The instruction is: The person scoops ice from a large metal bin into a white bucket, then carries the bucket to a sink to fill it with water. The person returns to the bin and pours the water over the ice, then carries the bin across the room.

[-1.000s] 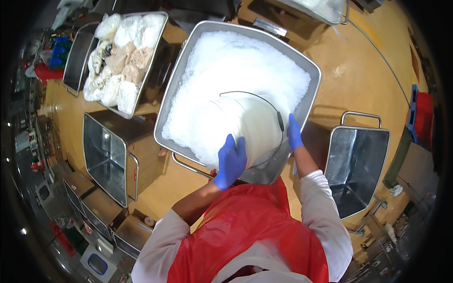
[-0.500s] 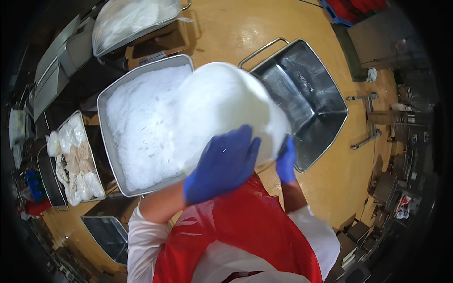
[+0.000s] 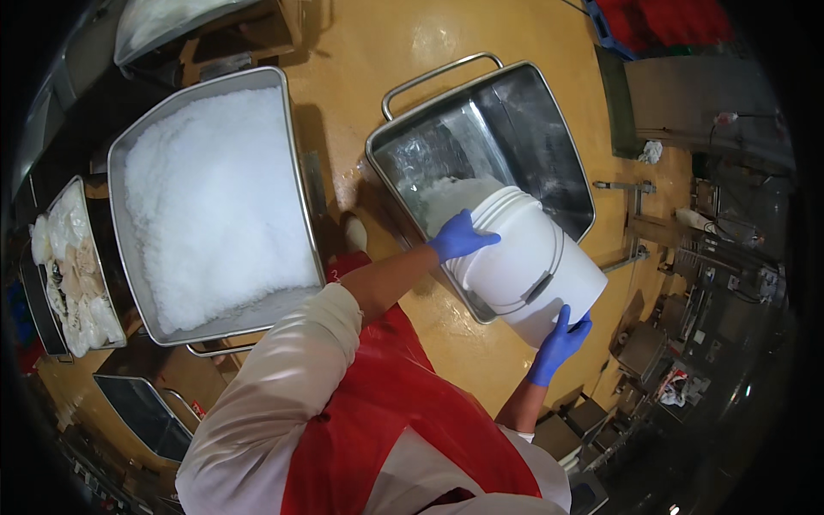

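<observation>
A white plastic bucket (image 3: 539, 266) with a wire handle lies tilted in my hands. Its mouth is over an open steel tub (image 3: 549, 137), and its base points toward the lower right. White ice (image 3: 455, 197) shows at the mouth and in the tub below it. My left hand (image 3: 463, 237), in a blue glove, grips the bucket near its ridged rim. Against the base is my gloved right hand (image 3: 558, 345), fingers curled round the bottom edge. To the left, a steel bin (image 3: 299, 172) holds a large heap of crushed ice (image 3: 215, 206).
Filled plastic bags lie on a tray (image 3: 101, 283) at the far left. Below it stands another steel tub (image 3: 142, 412) with a handle. A bag-lined bin (image 3: 163, 26) is at the upper left. A metal frame (image 3: 635, 215) rests on the yellow floor (image 3: 343, 60) beyond the right tub.
The bucket has moved right, from beside the ice bin to over the right tub, and is tipped with its mouth into it. Both hands have travelled with it.
</observation>
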Demonstrator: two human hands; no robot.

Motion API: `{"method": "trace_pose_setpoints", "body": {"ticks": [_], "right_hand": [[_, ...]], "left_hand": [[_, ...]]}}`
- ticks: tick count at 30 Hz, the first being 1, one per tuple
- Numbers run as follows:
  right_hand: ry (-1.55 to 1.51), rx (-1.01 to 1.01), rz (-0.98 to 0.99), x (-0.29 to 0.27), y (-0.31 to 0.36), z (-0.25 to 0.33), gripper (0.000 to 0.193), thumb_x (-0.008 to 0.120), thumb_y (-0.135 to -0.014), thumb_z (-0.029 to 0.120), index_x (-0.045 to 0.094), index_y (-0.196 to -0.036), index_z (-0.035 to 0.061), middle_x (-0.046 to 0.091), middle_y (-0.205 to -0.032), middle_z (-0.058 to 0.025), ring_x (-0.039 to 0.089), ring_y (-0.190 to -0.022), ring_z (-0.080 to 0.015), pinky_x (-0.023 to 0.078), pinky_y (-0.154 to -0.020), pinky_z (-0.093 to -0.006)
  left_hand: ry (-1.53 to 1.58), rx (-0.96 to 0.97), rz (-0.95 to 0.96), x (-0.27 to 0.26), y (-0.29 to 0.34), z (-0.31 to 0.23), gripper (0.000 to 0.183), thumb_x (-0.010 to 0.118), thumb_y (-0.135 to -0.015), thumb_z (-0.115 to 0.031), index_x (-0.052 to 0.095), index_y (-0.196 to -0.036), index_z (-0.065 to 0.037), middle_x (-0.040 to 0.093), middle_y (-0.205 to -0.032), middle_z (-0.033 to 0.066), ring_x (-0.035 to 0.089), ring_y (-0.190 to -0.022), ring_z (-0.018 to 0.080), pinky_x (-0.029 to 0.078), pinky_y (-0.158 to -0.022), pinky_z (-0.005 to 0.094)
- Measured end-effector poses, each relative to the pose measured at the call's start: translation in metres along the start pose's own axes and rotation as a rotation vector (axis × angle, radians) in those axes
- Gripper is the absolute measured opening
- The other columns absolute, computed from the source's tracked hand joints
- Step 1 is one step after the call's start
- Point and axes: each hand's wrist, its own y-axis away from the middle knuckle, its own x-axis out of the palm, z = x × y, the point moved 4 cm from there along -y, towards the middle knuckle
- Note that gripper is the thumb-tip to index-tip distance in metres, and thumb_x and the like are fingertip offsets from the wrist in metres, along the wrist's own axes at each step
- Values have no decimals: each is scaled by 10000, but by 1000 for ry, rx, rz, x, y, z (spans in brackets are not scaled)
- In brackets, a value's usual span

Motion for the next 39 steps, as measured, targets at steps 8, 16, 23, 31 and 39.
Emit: {"method": "trace_pose_setpoints", "body": {"ticks": [8,16,23,31,39], "right_hand": [[195,-385,-46,-3,-16,171,458,701,-986,91,562,-1392,-70,630,-1388,-193,601,-1252,-240,446,-1092,-377],[-153,-739,182,144,100,369,411,691,-1006,104,574,-1351,-87,644,-1317,-182,618,-1185,-247,478,-1049,-373],[-247,-1173,651,464,375,479,535,723,-976,196,540,-1402,-70,606,-1354,-246,589,-1289,-346,456,-1096,-421],[64,-1330,1089,676,542,476,531,658,-979,500,592,-1120,-8,705,-989,-304,681,-978,-489,535,-821,-524],[219,-1134,1274,684,572,329,658,621,-991,543,597,-1245,-63,688,-780,-269,697,-806,-457,538,-763,-511]], "left_hand": [[424,61,-68,-22,40,-33,945,866,-787,-558,482,-1289,145,642,-1225,299,663,-1161,368,524,-1009,428],[431,294,-899,-330,228,-40,776,862,-848,-404,458,-1316,64,623,-1240,253,651,-1141,318,523,-992,446],[823,422,-1356,-602,362,223,772,920,-794,-292,469,-1315,56,662,-1208,210,692,-1068,263,591,-914,400],[721,-363,-1550,-504,432,387,862,968,-641,-525,590,-1139,68,703,-1075,226,696,-977,324,552,-878,432],[1081,-443,-1665,-399,520,364,647,970,-713,-273,557,-1096,44,703,-967,148,701,-840,240,588,-735,385]]}}
